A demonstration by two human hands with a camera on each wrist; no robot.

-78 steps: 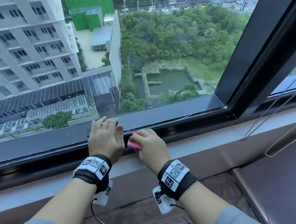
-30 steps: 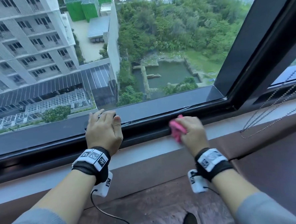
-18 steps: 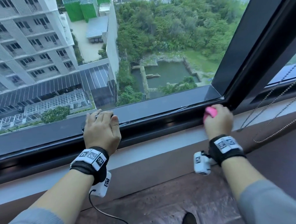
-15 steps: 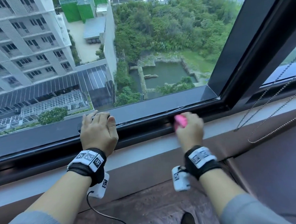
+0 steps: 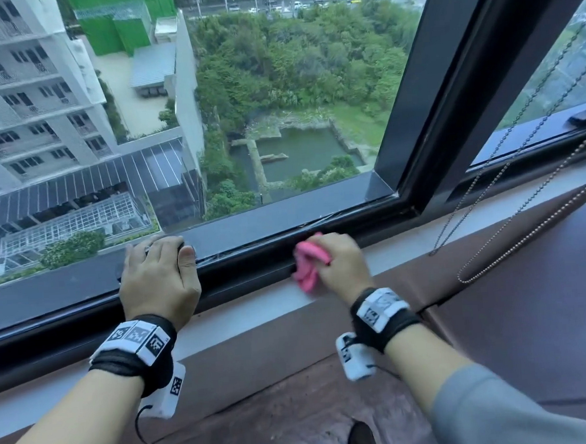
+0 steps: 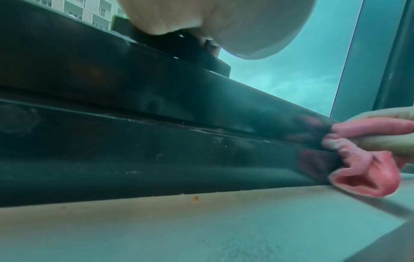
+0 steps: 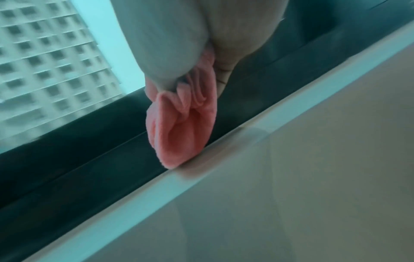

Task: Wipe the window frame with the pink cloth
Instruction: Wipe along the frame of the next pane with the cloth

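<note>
Right hand [image 5: 340, 263]: fingers curled tight around the bunched pink cloth [image 5: 308, 263].
Pink cloth: pressed against the dark bottom rail of the window frame [image 5: 253, 262], its loose end hanging down to touch the pale sill [image 5: 249, 322].
Left hand [image 5: 159, 278]: lies on the frame's black latch [image 6: 179, 46], well left of the cloth; whether the fingers grip the latch cannot be told.
Bead chains [image 5: 510, 205]: hang at the right.

Window frame [image 5: 252, 258] looks like dark metal, pretty glossy, since the pink cloth [image 6: 367, 159] shows up as a reflection in it, with dusty specks along the seam. The cloth itself is soft, matt terry-type fabric, bunched in folds. Pale sill [image 6: 201, 221] at 6 o'clock of the frame looks like smooth matt stone (with a small rusty speck). Bead chains [image 5: 510, 208] at 3 o'clock look metallic.
</note>
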